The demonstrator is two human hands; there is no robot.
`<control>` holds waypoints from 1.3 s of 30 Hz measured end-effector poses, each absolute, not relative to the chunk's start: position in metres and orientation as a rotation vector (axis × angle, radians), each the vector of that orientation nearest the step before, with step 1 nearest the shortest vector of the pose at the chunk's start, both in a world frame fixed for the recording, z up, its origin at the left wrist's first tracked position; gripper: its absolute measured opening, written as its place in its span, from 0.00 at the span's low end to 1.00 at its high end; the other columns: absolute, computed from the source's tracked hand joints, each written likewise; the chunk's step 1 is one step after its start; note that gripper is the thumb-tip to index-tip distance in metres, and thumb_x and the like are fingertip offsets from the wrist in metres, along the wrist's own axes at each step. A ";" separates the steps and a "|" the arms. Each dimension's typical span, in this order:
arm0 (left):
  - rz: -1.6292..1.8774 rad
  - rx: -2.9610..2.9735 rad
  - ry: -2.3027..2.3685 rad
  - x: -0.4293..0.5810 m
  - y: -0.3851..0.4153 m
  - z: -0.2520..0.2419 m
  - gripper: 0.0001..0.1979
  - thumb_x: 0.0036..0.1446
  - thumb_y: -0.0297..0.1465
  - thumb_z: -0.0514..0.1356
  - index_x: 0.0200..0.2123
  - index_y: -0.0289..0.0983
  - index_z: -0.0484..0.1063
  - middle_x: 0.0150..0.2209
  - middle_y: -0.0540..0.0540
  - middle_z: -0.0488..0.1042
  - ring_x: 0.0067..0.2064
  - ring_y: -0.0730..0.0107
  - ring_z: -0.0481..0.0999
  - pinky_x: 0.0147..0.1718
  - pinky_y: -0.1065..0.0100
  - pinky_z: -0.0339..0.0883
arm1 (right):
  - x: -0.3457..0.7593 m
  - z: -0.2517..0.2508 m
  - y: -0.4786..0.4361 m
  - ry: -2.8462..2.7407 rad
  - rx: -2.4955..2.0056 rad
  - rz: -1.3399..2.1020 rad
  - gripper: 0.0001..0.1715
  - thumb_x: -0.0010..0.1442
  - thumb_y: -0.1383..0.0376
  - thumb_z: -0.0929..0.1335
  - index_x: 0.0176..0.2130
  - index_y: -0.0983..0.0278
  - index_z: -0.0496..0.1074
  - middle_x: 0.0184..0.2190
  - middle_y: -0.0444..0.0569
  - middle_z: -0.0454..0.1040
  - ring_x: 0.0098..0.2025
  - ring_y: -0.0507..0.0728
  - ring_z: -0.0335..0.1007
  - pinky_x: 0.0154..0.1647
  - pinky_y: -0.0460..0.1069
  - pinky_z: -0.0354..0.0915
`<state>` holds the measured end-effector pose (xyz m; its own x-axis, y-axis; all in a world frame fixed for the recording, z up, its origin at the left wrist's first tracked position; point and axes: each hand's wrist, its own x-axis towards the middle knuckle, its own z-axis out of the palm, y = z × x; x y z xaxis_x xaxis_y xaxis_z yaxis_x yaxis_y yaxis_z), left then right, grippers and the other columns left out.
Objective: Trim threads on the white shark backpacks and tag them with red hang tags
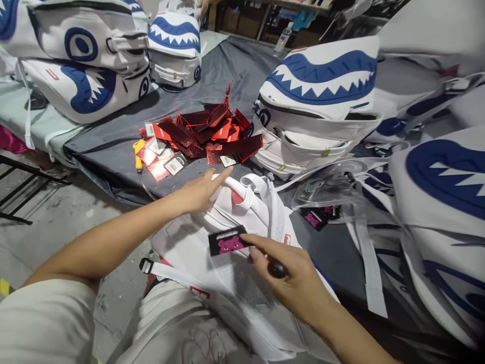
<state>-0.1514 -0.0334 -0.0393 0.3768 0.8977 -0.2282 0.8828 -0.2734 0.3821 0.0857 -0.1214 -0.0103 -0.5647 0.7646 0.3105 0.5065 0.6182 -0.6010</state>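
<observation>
Right hand (291, 275): fingers pinch a black card (228, 243), covering its right end; a dark, rounded knob (277, 269) shows, the remainder concealed by the hand. Left hand (200, 193) — at the top edge of a white backpack (185, 245), index finger extended; whether the other fingers grip cannot be told. The backpack rests on the lap (176, 331), its panel partly perforated. The card bears a pink bear below pale lettering. Shiny red tags (204, 129) lie heaped on the counter (231, 60); a shark-mouthed bag (450, 134) is cut off at right.
</observation>
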 end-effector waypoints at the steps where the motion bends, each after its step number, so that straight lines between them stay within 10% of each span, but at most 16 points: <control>1: 0.058 2.194 1.533 -0.151 -0.033 -0.041 0.52 0.54 0.23 0.58 0.71 0.50 0.27 0.70 0.34 0.46 0.58 0.52 0.71 0.49 0.59 0.69 | 0.085 -0.008 -0.120 -2.279 -1.065 0.672 0.12 0.65 0.67 0.66 0.46 0.63 0.76 0.34 0.47 0.82 0.29 0.50 0.77 0.31 0.43 0.70; 26: 0.275 2.143 1.476 -0.154 -0.030 -0.054 0.54 0.50 0.19 0.58 0.72 0.47 0.30 0.67 0.35 0.55 0.58 0.50 0.72 0.49 0.58 0.71 | 0.010 -0.026 -0.067 -2.846 -1.903 0.212 0.14 0.61 0.72 0.63 0.42 0.60 0.75 0.34 0.49 0.81 0.36 0.58 0.76 0.28 0.49 0.47; 32: 0.595 1.976 1.193 -0.184 -0.050 -0.074 0.53 0.56 0.35 0.64 0.73 0.41 0.30 0.74 0.36 0.39 0.73 0.50 0.46 0.69 0.51 0.49 | 0.000 -0.037 -0.059 -2.865 -1.817 0.338 0.18 0.62 0.70 0.62 0.45 0.59 0.78 0.34 0.52 0.81 0.36 0.59 0.77 0.29 0.49 0.50; 39: 0.656 1.951 1.365 -0.191 -0.081 -0.099 0.55 0.54 0.31 0.66 0.73 0.46 0.30 0.71 0.36 0.51 0.69 0.48 0.59 0.64 0.49 0.58 | 0.003 -0.049 -0.057 -2.924 -1.710 0.386 0.14 0.62 0.68 0.64 0.41 0.59 0.78 0.33 0.50 0.81 0.35 0.59 0.77 0.28 0.50 0.48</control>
<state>-0.1907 -0.0812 -0.0992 0.3299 0.9435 0.0298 0.6130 -0.2381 0.7533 0.0033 -0.0571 -0.0492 -0.4701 0.8151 -0.3384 0.8750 0.4806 -0.0581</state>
